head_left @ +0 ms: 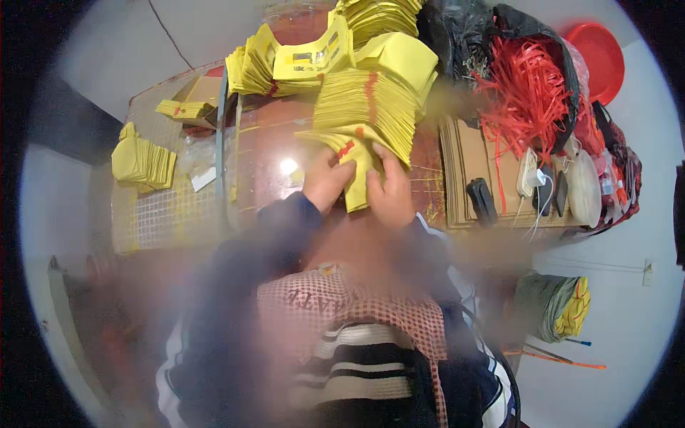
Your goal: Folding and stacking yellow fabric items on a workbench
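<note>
Right now, the folded yellow paper piece (359,189) is between the person's two hands, above the near part of the reddish-brown tabletop (275,143) and just in front of a fanned row of yellow paper pieces (364,107). The left hand (328,183) is mostly closed, its fingers curled at the left edge and its thumb laid over the face, so it appears to have the paper pinched. The right hand (391,189) is partly open, thumb and forefinger spread along the right side and touching the paper; whether they grip it, I cannot tell. I would judge the piece very light and thin, flexible across its face but somewhat stiffer along its folds, and easily creased by hard pressure. The best hold is probably by both long side edges, thumbs flat on the face and fingers behind, with only a gentle squeeze. The fanned row, a red line running across its edges, looks likely to slide if nudged. Farther right, a tangle of red strips (524,89) fills a black bag (571,89) beside brown cardboard sheets (467,167)
</note>
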Available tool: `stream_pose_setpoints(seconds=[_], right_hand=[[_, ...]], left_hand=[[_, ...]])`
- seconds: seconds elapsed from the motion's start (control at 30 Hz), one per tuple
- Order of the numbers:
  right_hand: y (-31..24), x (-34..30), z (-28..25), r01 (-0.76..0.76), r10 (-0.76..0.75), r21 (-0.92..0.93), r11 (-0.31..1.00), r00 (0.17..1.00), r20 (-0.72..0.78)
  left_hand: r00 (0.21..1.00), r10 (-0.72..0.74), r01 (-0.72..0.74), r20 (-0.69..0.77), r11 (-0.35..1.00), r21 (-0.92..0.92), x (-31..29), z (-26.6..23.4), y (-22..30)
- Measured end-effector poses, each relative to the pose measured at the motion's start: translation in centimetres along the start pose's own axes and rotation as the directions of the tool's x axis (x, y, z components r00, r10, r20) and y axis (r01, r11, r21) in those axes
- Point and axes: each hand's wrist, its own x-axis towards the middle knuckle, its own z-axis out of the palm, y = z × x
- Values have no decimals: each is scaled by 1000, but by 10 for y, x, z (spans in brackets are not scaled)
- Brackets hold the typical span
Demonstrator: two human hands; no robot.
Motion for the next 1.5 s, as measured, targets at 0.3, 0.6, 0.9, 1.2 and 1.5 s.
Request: stream_pose_setpoints(seconds=[0.3,0.6,0.9,1.2,1.5], right_hand=[[7,-5,-2,27,-26,7,1000,999,-31],[-6,-47,4,-559,393,641,526,828,399],[36,-68,29,-493,386,614,616,869,310],[0,-70,20,-218,162,460,861,974,157],[18,-87,31,-188,166,96,977,965,201]], left_hand=[[997,-69,75,-34,976,207,-54,-63,2],[783,263,-527,564,-201,826,-107,-73,28],[639,621,-514,453,-93,853,-82,-86,37],[990,128,-136,63,980,148,-99,-87,42],[975,216,-197,46,760,620,-95,-111,-12]])
